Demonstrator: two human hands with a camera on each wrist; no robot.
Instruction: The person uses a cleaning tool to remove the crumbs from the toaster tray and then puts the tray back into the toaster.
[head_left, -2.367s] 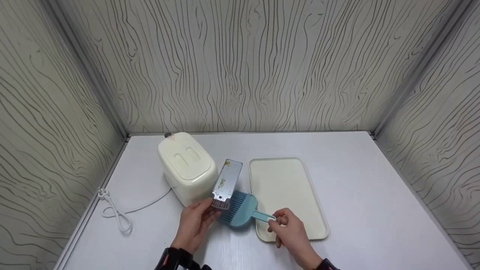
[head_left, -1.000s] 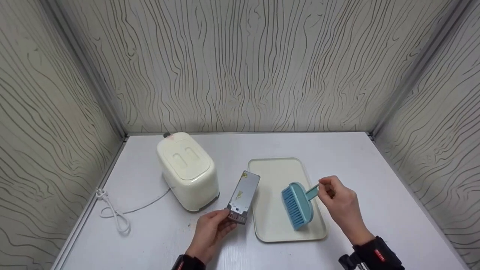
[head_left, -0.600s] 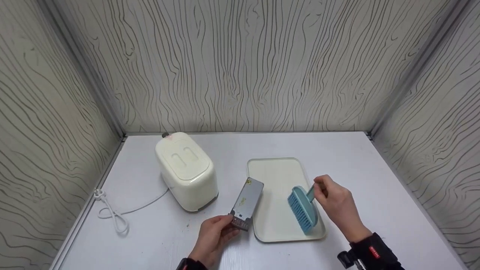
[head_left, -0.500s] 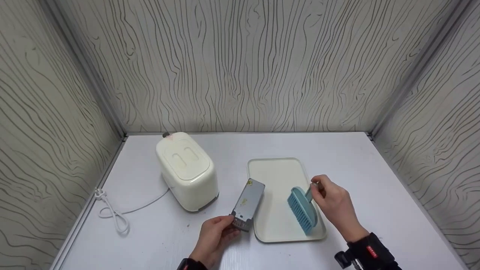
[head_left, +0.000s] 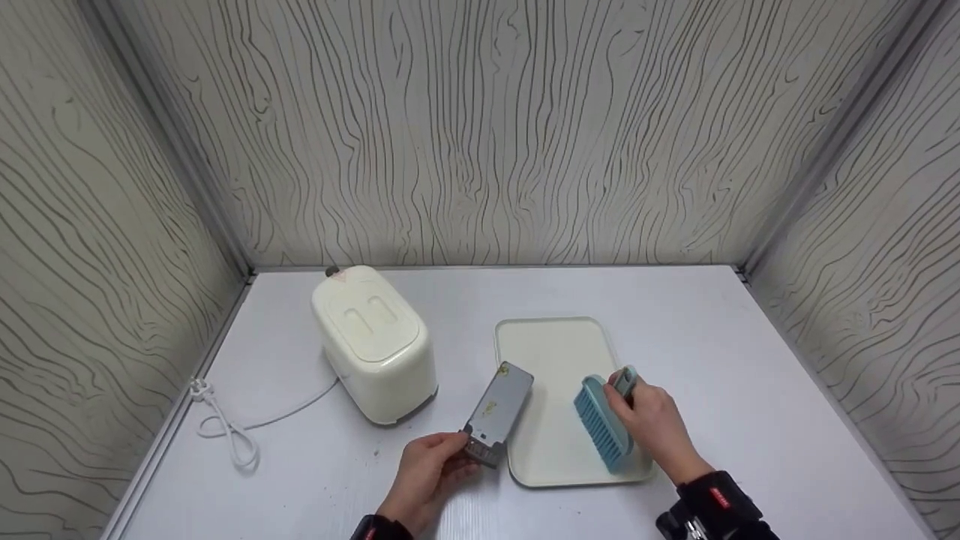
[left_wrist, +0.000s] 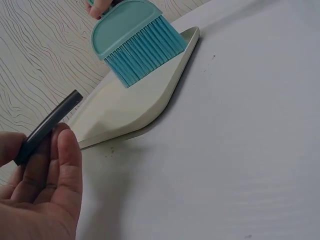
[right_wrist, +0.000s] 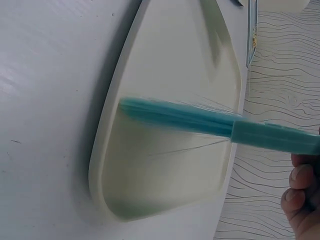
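While the left hand (head_left: 425, 472) pinches a panel (head_left: 501, 403), the right (head_left: 658, 429) grips a brush (head_left: 604, 424) over the tray (head_left: 551, 346).

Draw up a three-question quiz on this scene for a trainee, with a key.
1. True or false: the brush has its bristles over the tray.
2. Fill in: the metal plate is held by the ____.
3. In the head view, relative to the tray, the toaster stands: a) on it; b) to its left; c) to its right.
Key: 1. true; 2. left grip; 3. b.
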